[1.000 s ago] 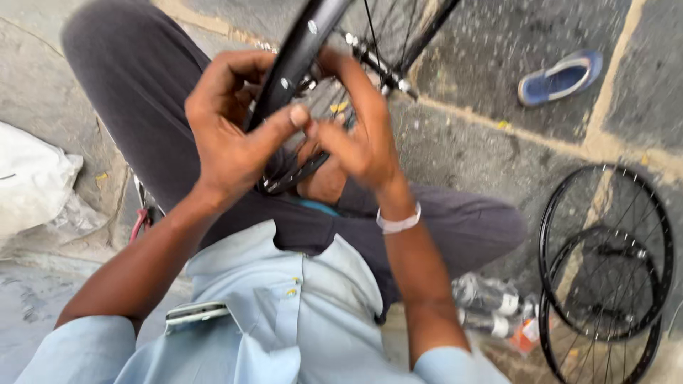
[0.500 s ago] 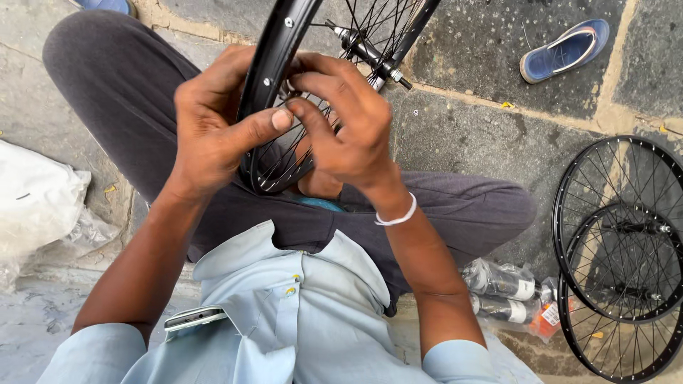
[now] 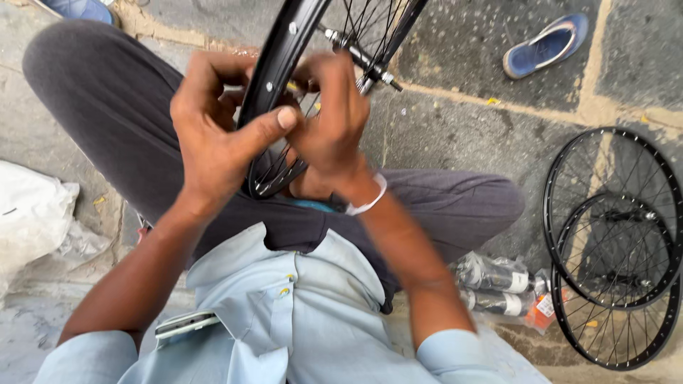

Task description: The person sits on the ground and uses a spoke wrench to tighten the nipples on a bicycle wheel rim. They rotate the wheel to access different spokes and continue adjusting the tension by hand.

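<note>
- Head view, progress: the person sits cross-legged on the stone floor (image 3: 455, 135) with a black bicycle wheel rim (image 3: 274, 78) standing upright across the lap, and both hands are at work on it near its lower part. The spokes (image 3: 281, 167) already run from hub to rim on the part that shows, so the lacing looks largely in place; judging by where the fingers meet, the work in hand is on one spoke end or nipple at the rim. How many are left cannot be told, as most of the wheel lies out of frame.
- Head view, hands: the left hand (image 3: 213, 135) is wrapped round the rim from the outer side, thumb pressed across its black face. The right hand (image 3: 331, 124) is curled tight just beside it on the spoke side, fingertips pinched together on something too small and hidden to name. The two hands touch each other.
- Head view, the wheel: the rim is glossy black with small pale dots along its wall; thin dark spokes fan to a hub whose silver axle (image 3: 363, 64) sticks out toward the right.
- Head view, surroundings: two more black spoked wheels (image 3: 615, 242) lie overlapping on the floor, well apart to the right, seemingly finished. Wrapped packets (image 3: 498, 284) lie by the right knee, a blue sandal (image 3: 544, 46) farther off, and a white bag (image 3: 32, 213) to the left.
</note>
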